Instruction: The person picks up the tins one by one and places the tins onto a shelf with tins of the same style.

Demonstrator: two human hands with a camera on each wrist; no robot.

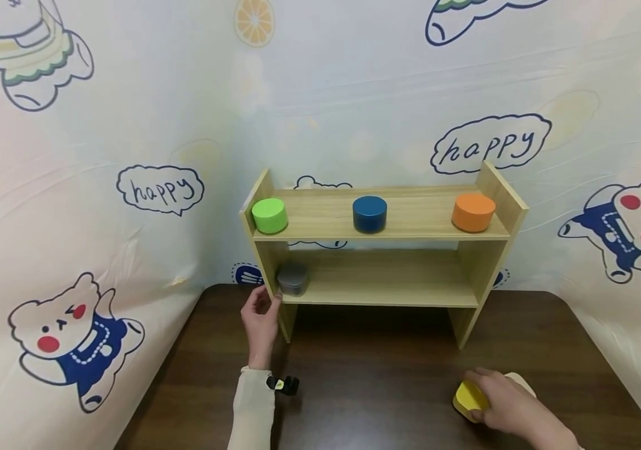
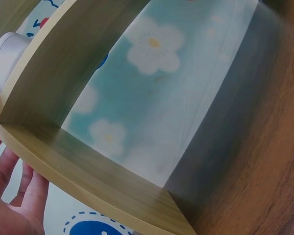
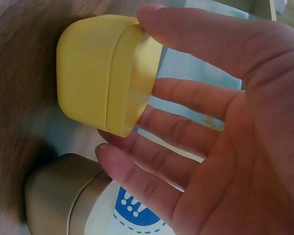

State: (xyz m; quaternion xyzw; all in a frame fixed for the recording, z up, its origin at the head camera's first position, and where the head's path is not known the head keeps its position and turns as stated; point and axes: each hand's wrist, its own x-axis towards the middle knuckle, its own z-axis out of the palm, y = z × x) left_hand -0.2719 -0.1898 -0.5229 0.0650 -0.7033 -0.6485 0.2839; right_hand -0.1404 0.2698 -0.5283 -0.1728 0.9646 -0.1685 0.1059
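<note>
My left hand [image 1: 260, 322] pinches the left side panel of a two-tier wooden shelf [image 1: 382, 302], thumb in front and fingers outside it. Beside that thumb a grey lidded container [image 1: 293, 279] sits at the left end of the lower tier. On the tabletop, front right, my right hand [image 1: 506, 400] holds a yellow lidded box [image 3: 88, 71] with the thumb on one side and fingers on the other. Close by the fingers stands a brownish lidded box [image 3: 54, 196], mostly hidden by the hand in the head view.
Along the upper tier stand a green round container [image 1: 270, 216], a dark blue one [image 1: 370, 214] and an orange one [image 1: 473, 212]. The shelf rests on a dark brown table [image 1: 365, 387]. Printed cloth [image 1: 354, 94] hangs behind and at both sides.
</note>
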